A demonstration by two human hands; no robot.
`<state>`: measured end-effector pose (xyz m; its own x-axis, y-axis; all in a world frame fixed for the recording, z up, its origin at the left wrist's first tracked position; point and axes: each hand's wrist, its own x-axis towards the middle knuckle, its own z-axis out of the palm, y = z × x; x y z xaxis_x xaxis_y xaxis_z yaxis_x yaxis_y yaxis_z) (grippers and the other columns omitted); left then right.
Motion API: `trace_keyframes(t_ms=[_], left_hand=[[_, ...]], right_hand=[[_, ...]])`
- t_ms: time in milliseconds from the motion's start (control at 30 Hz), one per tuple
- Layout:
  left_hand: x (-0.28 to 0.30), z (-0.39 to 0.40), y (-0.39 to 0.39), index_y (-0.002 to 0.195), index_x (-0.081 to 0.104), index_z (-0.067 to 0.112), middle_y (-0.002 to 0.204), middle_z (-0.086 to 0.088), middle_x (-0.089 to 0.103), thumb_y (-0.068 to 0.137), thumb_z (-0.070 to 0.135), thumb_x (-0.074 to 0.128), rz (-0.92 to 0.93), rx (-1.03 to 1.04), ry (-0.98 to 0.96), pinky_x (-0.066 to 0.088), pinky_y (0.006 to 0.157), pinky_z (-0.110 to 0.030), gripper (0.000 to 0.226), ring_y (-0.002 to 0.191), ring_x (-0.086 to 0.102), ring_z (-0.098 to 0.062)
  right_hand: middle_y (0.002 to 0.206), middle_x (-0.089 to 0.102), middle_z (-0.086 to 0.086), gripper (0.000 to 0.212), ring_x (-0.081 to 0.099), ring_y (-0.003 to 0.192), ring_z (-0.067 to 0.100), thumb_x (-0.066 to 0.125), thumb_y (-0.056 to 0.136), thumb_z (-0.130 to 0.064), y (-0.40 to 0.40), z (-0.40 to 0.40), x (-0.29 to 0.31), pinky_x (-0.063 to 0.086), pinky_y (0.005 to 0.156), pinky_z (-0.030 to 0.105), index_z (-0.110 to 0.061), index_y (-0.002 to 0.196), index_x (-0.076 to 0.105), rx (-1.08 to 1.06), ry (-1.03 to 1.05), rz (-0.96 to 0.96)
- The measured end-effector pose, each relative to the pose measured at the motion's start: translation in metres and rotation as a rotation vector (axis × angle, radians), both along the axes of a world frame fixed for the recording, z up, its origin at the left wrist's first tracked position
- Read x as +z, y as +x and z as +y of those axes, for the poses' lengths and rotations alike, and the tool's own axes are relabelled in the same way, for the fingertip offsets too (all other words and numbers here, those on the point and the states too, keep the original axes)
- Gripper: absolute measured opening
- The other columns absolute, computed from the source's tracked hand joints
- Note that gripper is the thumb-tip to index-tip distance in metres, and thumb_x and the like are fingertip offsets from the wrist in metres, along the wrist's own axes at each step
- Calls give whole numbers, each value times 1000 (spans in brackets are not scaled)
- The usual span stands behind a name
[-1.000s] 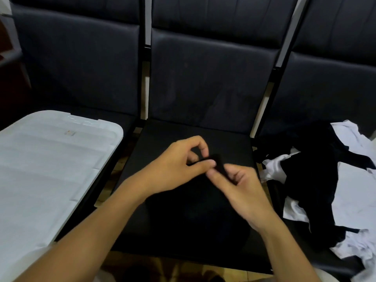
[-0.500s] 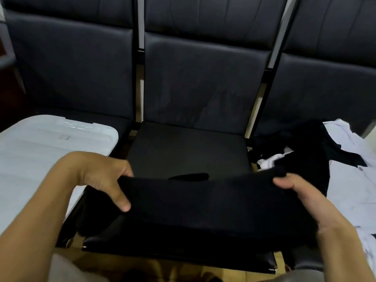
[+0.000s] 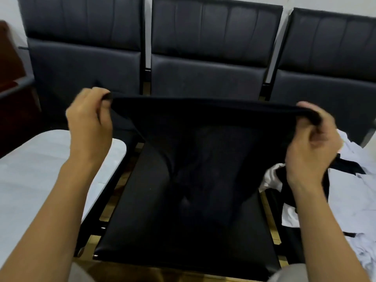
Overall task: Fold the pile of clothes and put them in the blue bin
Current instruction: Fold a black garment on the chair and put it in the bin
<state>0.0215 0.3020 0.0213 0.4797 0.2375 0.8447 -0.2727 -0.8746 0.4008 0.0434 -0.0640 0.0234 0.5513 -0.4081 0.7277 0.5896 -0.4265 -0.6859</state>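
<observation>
A black garment [image 3: 205,143] is stretched between my two hands above the middle chair seat [image 3: 142,231]; its lower part hangs down onto the seat. My left hand [image 3: 89,121] pinches the garment's upper left corner. My right hand [image 3: 313,143] grips the upper right corner in a closed fist. A pile of white and black clothes [image 3: 345,192] lies on the right chair. The bin shows only its white lid [image 3: 36,171], on the left chair; no blue part is visible.
Three dark padded chairs stand in a row, their backrests [image 3: 207,58] against a pale wall. Metal frame bars [image 3: 107,198] run between the seats. A dark wooden piece of furniture [image 3: 10,78] is at the far left edge.
My hands moved apart from the seat's middle, took the garment's two corners and lifted it, spreading it wide. The camera view tilted upward.
</observation>
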Motion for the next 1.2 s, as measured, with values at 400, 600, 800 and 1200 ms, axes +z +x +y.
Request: trace_keyframes(t_ms=[400,600,800,1200], left_hand=[[-98,55,-56,82,66,13,79,-5,65,97,51,53,1897,-51,27,58,70,-28,43,62,68,-18],[-113,34,-36,117,60,19,98,-4,65,102,42,45,1791,-252,150,52,68,-21,31,79,69,-18],[-128,-43,14,113,67,33,114,7,66,98,41,52,1556,-435,319,49,98,-32,22,105,62,-12],[-177,-211,107,134,47,23,110,1,63,94,48,58,1356,-639,-405,55,89,-31,48,97,63,-12]], right_hand=[[92,70,-5,23,61,81,3,64,87,-55,-70,-38,-112,52,77,27,-33,90,69,941,-944,1480],[114,65,3,40,66,101,17,55,91,-59,-48,-50,-148,51,82,23,-25,112,61,541,-1007,1695],[131,48,2,63,55,119,24,58,88,-60,-11,-11,-171,52,91,39,-24,138,44,164,-878,1273],[105,60,11,52,69,85,30,48,91,-6,29,-33,-181,59,76,43,-28,135,33,83,-379,1313]])
